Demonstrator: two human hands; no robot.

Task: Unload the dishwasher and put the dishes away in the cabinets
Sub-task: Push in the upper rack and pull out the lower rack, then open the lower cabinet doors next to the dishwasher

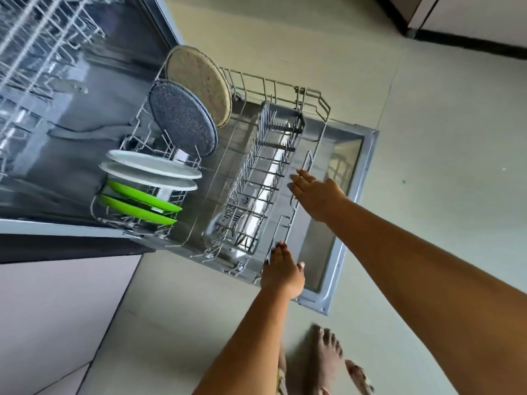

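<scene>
Six plates stand in the rack, pulled out over the open door: two green plates and two white plates at 9 o'clock, a grey plate and a tan plate toward 11. Both hands reach in empty, fingers spread: left hand at the rack's front rail at 6 o'clock, right hand at 3. Unloading looks barely begun; next comes gripping a plate by its rim and lifting straight up.

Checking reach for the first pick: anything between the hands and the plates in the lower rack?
Yes. The empty cutlery basket lies between both hands and the plates. Right hand and left hand are at the rack's front rim; the white plates and green plates stand beyond the basket.
</scene>
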